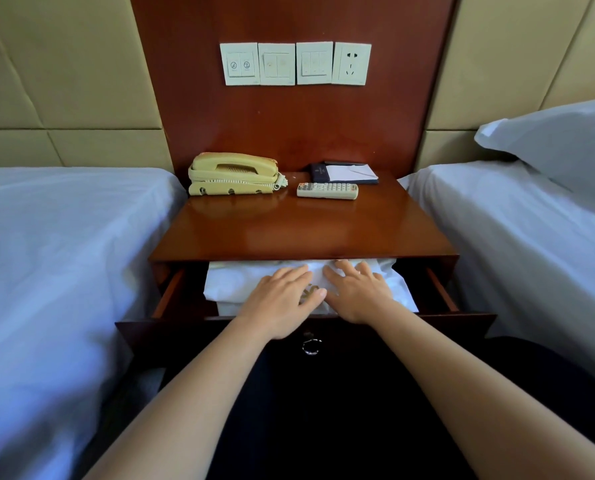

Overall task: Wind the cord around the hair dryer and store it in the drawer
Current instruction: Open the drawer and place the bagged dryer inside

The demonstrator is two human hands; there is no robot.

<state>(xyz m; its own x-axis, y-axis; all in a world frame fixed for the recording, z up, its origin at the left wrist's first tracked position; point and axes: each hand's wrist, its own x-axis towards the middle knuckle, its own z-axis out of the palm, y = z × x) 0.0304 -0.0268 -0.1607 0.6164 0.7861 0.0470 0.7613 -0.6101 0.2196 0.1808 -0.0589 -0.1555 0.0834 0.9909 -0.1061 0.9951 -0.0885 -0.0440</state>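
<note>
The nightstand's drawer point(171, 299) is pulled out, its dark front point(219, 336) carrying a metal ring pull point(311, 346). A white cloth bag point(233, 282) with a gold mark fills the drawer. My left hand point(282, 299) lies flat on the bag's middle, fingers straight. My right hand point(354, 292) presses on the bag just beside it, fingers spread toward the back. No hair dryer or cord shows; whether they are inside the bag cannot be told.
On the glossy nightstand top point(289, 230) stand a cream telephone point(233, 174), a remote control point(327, 190) and a notepad folder point(348, 172). Switch plates and a socket point(351, 64) are on the wall panel. White-sheeted beds point(53, 258) flank both sides; a pillow point(562, 140) lies at right.
</note>
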